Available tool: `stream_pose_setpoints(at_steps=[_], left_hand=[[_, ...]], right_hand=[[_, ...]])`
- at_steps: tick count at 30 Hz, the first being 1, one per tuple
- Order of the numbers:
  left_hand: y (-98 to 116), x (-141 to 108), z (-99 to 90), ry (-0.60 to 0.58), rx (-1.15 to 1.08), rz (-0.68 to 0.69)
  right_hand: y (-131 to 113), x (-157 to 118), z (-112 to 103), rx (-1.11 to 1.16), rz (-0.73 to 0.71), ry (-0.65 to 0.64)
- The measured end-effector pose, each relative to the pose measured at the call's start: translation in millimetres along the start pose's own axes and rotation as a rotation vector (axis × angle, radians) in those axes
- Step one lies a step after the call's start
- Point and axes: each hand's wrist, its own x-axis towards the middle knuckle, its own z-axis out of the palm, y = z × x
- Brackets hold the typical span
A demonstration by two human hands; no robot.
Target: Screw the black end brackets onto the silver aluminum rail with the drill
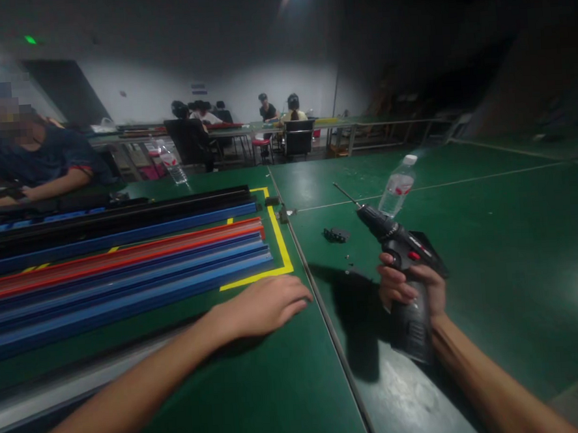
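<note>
My right hand (410,281) is wrapped around the handle of a black cordless drill (398,242), held above the table. The drill's long bit points up and to the left, and a red button shows on its side. My left hand (265,306) lies palm down on the green table (280,387), its fingers reaching the seam and nothing visible in them. Blue rails (214,273) and a red rail (197,238) lie just beyond it. Small black parts (336,234) sit between the seam and the drill.
A water bottle (399,187) stands behind the drill, another bottle (172,163) at the far left edge. Yellow tape (283,243) marks the rail ends. A silver rail (83,366) lies under my left forearm. A person (35,160) sits at left; others sit farther back.
</note>
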Motion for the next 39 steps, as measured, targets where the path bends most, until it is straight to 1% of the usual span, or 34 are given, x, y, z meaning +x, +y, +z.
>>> stream_pose_setpoints(at_steps=[2,3,4,5,7,9,12,16,18,20,21,22,24,25,26,28,29,31,33,34,36,37,39], left_hand=[[20,40,22.0,-0.005,0.114,0.094],[28,58,33.0,-0.013,0.195,0.128],[35,74,43.3,-0.019,0.219,0.145],[40,87,52.3,-0.018,0.235,0.153],[45,107,65.9,-0.013,0.257,0.15],[44,117,73.7,-0.006,0.268,0.134],[39,121,78.9,0.006,0.274,0.124],[40,120,81.7,0.039,0.28,0.134],[44,114,80.1,0.059,0.292,0.14],[48,99,74.6,0.1,0.303,0.128],[50,87,70.2,0.13,0.305,0.111],[51,71,64.8,0.157,0.302,0.086],[51,32,52.0,0.201,0.25,0.064],[49,10,45.3,0.261,0.104,0.038],[48,-13,38.9,0.327,-0.051,-0.025],[42,-57,28.3,0.449,-0.361,-0.221],[39,-76,24.4,0.52,-0.51,-0.345],[35,-109,19.9,0.657,-0.774,-0.52],[34,-131,19.1,0.816,-0.897,-0.589],[35,-139,19.7,0.883,-0.909,-0.594],[38,-150,22.0,0.998,-0.847,-0.565],[41,-154,23.3,1.048,-0.784,-0.543],[44,-159,25.4,1.129,-0.606,-0.497]], right_hand=[[-3,1,-1,0.012,-0.028,0.005],[-5,1,-2,0.015,-0.04,0.005],[-6,1,-2,0.016,-0.05,0.004],[-6,1,-3,0.015,-0.059,0.002],[-7,1,-4,0.01,-0.069,-0.005],[-7,1,-5,0.004,-0.073,-0.013],[-6,0,-6,-0.002,-0.068,-0.028],[-3,-3,-4,-0.007,-0.043,-0.072],[-2,-4,-3,-0.014,-0.027,-0.09],[-2,-5,-2,-0.057,-0.011,-0.088],[-1,-5,-2,-0.085,0.005,-0.085],[-1,-5,-1,-0.117,0.026,-0.082],[2,-5,-1,-0.172,0.071,-0.077],[5,-5,-1,-0.191,0.092,-0.076],[8,-5,-1,-0.205,0.114,-0.079],[17,-6,-1,-0.225,0.179,-0.098],[22,-6,-1,-0.228,0.22,-0.105],[34,-8,-3,-0.222,0.319,-0.128],[47,-10,-4,-0.192,0.451,-0.158],[53,-12,-5,-0.158,0.525,-0.179],[67,-15,-5,-0.111,0.642,-0.199],[73,-17,-6,-0.104,0.679,-0.194],[86,-19,-5,-0.114,0.707,-0.158]])
